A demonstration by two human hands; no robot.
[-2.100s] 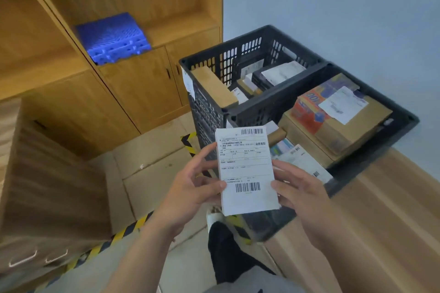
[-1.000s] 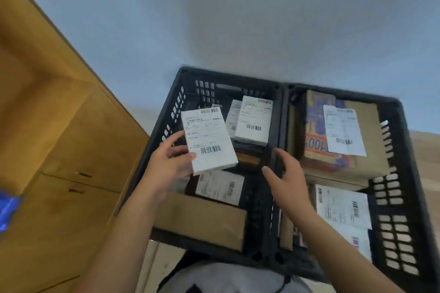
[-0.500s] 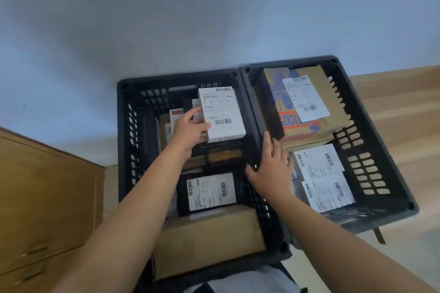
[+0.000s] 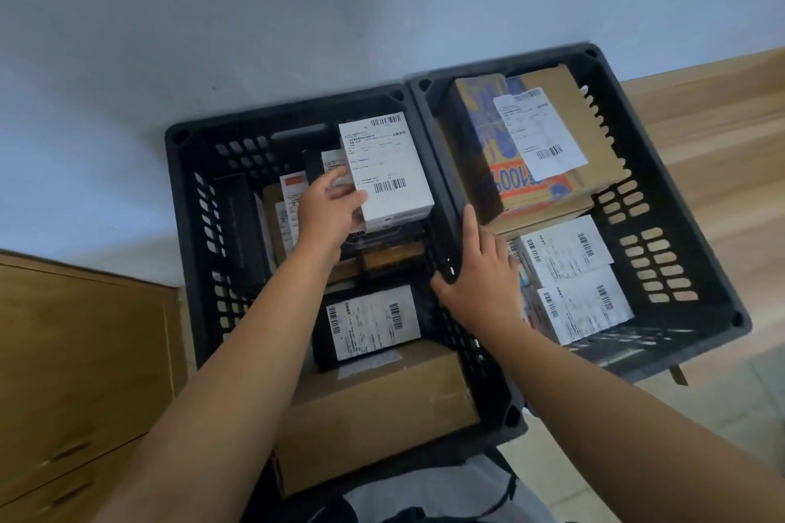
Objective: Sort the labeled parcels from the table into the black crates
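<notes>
Left grip (image 4: 329, 210) holds white parcel (image 4: 388, 170) over left crate (image 4: 187, 200).

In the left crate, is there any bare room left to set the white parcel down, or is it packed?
Crowded. The left crate shows parcels nearly throughout; the left hand holds the white parcel over others at the far right. Only dark gaps show: beside the black box on the left wall, and around the small brown box.

Two black crates sitting side by side: left crate (image 4: 187, 200), right crate (image 4: 662, 200). Two hands showing: left hand (image 4: 329, 210), right hand (image 4: 478, 280). One white labeled parcel (image 4: 388, 170) being held. Right crate holding one big printed carton (image 4: 526, 140) and two white-labeled parcels (image 4: 565, 251), (image 4: 584, 306). Left crate's pile overlapping, not countable
</notes>
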